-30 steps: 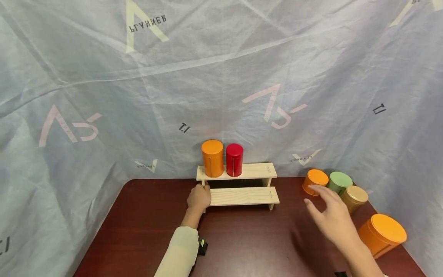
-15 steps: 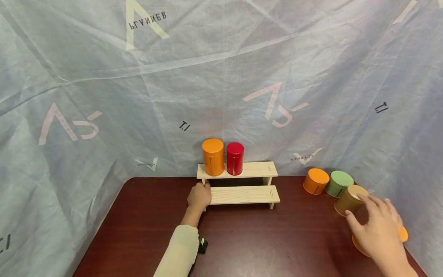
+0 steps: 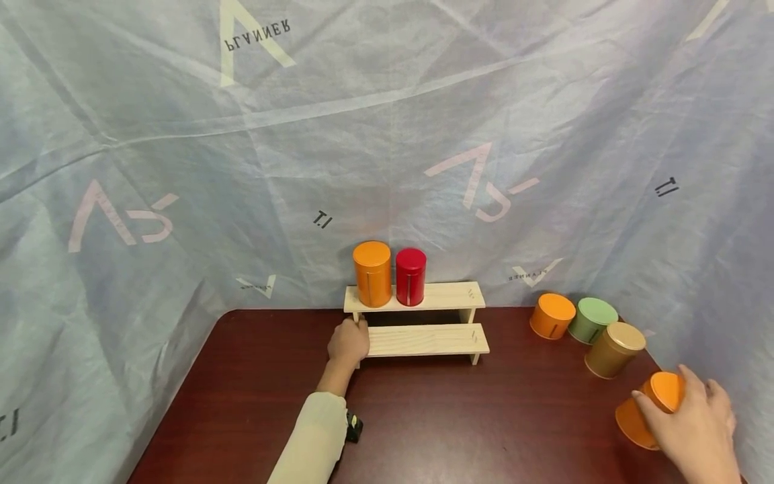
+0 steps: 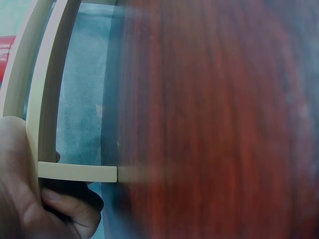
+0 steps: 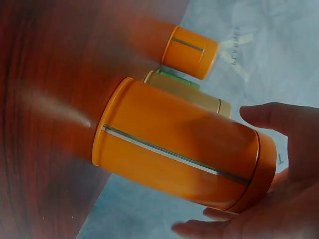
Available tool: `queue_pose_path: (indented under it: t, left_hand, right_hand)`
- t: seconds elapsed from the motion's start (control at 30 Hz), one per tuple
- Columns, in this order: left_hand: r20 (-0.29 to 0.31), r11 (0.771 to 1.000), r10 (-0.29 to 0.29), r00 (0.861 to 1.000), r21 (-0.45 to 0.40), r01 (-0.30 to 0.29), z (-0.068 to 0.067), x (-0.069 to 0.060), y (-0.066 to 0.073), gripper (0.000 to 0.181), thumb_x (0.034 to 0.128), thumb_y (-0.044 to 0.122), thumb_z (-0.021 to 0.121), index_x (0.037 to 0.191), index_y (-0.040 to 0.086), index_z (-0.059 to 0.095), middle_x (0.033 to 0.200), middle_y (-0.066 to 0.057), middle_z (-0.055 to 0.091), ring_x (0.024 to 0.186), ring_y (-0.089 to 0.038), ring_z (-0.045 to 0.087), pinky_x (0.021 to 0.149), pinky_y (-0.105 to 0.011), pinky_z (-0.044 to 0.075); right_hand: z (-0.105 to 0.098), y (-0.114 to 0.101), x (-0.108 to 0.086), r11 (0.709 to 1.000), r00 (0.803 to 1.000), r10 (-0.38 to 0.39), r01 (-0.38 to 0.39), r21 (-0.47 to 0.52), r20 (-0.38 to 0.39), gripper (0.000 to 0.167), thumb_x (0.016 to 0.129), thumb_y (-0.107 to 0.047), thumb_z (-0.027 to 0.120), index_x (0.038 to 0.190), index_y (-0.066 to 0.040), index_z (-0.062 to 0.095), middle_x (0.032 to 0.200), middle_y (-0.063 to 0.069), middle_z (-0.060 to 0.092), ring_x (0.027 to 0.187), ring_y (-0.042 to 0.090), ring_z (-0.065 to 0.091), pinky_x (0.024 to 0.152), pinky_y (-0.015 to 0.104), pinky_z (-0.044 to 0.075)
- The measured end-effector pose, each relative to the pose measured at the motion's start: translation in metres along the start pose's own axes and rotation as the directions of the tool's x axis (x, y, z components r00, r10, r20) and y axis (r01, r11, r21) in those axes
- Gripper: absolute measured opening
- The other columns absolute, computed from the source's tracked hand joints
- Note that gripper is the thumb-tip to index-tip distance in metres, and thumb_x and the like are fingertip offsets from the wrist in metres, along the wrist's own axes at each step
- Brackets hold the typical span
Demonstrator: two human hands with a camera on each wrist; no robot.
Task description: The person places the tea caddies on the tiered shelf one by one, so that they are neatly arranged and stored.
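Note:
My left hand [image 3: 349, 340] grips the left end of a two-tier wooden shelf [image 3: 423, 341]; in the left wrist view its fingers [image 4: 75, 211] curl round the pale wood by a leg. A tall orange canister [image 3: 373, 275] and a slimmer red canister [image 3: 410, 277] stand side by side on the upper tier, towards the left. At the table's right side my right hand [image 3: 695, 423] reaches round the top of another tall orange canister [image 5: 179, 144]. Thumb and fingers are spread to either side of its lid, with a gap below it in the right wrist view.
Beyond the right hand, a short orange canister [image 3: 552, 316], a green canister [image 3: 594, 321] and a gold canister [image 3: 615, 349] stand in a slanting row. Grey printed cloth [image 3: 387, 134] walls in the back and sides of the dark red table [image 3: 435, 417].
My right hand has moved right and towards me, past the gold canister, to the tall orange canister at the right. The left hand has stayed on the shelf.

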State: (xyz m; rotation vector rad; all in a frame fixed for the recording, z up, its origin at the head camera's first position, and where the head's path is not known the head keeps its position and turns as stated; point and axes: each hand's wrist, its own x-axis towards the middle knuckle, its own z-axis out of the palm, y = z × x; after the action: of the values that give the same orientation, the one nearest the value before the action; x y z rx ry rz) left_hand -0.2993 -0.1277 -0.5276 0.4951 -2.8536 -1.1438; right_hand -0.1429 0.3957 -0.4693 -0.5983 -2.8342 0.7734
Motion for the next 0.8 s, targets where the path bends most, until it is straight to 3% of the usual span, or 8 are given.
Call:
queue_pose_path:
  t: [0.1, 0.17, 0.37, 0.47, 0.67, 0.77, 0.8]
  left_hand:
    - [0.0, 1.0, -0.002, 1.0, 0.005, 0.002, -0.001, 0.0, 0.001, 0.05, 0.1115, 0.039, 0.037, 0.076, 0.012, 0.058, 0.062, -0.008, 0.058, 0.049, -0.025, 0.057, 0.045, -0.038, 0.042]
    - [0.002, 1.0, -0.008, 1.0, 0.008, 0.008, -0.002, -0.001, 0.002, 0.05, 0.1116, 0.04, 0.036, 0.076, 0.012, 0.059, 0.063, -0.007, 0.058, 0.05, -0.025, 0.057, 0.045, -0.038, 0.043]
    - [0.001, 1.0, -0.017, 1.0, 0.007, 0.017, -0.003, -0.003, 0.002, 0.05, 0.112, 0.039, 0.037, 0.075, 0.012, 0.058, 0.063, -0.008, 0.057, 0.05, -0.025, 0.057, 0.045, -0.038, 0.042]
    - [0.005, 1.0, -0.015, 1.0, 0.008, 0.015, -0.004, -0.003, 0.001, 0.05, 0.1116, 0.038, 0.037, 0.075, 0.011, 0.058, 0.063, -0.008, 0.057, 0.05, -0.025, 0.057, 0.045, -0.037, 0.042]
    - [-0.008, 1.0, -0.003, 1.0, 0.006, 0.003, -0.003, -0.001, -0.001, 0.048, 0.1105, 0.036, 0.038, 0.075, 0.011, 0.059, 0.062, -0.009, 0.059, 0.05, -0.026, 0.059, 0.046, -0.04, 0.044]
    - [-0.016, 1.0, 0.0, 1.0, 0.009, 0.0, -0.003, -0.001, 0.0, 0.048, 0.1107, 0.036, 0.038, 0.075, 0.011, 0.059, 0.064, -0.009, 0.06, 0.052, -0.026, 0.059, 0.047, -0.04, 0.044]
    - [-0.017, 1.0, 0.0, 1.0, 0.01, 0.0, -0.003, -0.001, 0.0, 0.048, 0.1107, 0.036, 0.038, 0.076, 0.011, 0.06, 0.064, -0.009, 0.06, 0.053, -0.026, 0.059, 0.048, -0.04, 0.044]
  right_hand:
    - [-0.004, -0.002, 0.001, 1.0, 1.0, 0.024, -0.024, 0.008, 0.017, 0.1, 0.099, -0.032, 0.068, 0.164, 0.008, 0.004, 0.159, 0.053, -0.003, 0.148, 0.071, 0.005, 0.116, 0.082, 0.019]
    - [-0.006, 0.0, 0.001, 1.0, 0.999, 0.021, -0.021, 0.004, 0.032, 0.103, 0.096, -0.028, 0.071, 0.165, 0.007, 0.003, 0.157, 0.055, 0.003, 0.144, 0.072, 0.012, 0.109, 0.083, 0.028]
    - [-0.009, 0.006, 0.007, 0.998, 0.997, -0.066, 0.066, 0.001, 0.045, 0.103, 0.091, -0.02, 0.076, 0.162, 0.012, 0.009, 0.144, 0.054, 0.026, 0.129, 0.069, 0.026, 0.094, 0.077, 0.038]
    - [-0.009, 0.003, 0.01, 0.998, 0.996, -0.062, 0.061, 0.012, 0.057, 0.105, 0.092, -0.024, 0.077, 0.163, 0.011, 0.008, 0.151, 0.052, 0.025, 0.129, 0.069, 0.029, 0.095, 0.078, 0.038]
    - [-0.012, -0.013, 0.013, 0.995, 0.996, -0.041, 0.033, 0.099, 0.079, 0.116, 0.093, -0.048, 0.079, 0.167, 0.003, 0.006, 0.16, 0.047, 0.021, 0.129, 0.066, 0.039, 0.093, 0.075, 0.041]
    - [-0.014, -0.02, 0.016, 0.986, 0.995, -0.017, 0.0, 0.166, 0.101, 0.118, 0.092, -0.057, 0.078, 0.169, -0.004, 0.006, 0.161, 0.045, 0.026, 0.132, 0.061, 0.042, 0.089, 0.063, 0.048]
    - [-0.014, -0.021, 0.017, 0.981, 0.993, -0.002, -0.02, 0.194, 0.116, 0.117, 0.092, -0.059, 0.076, 0.17, -0.007, 0.007, 0.164, 0.042, 0.025, 0.135, 0.059, 0.041, 0.087, 0.053, 0.051]
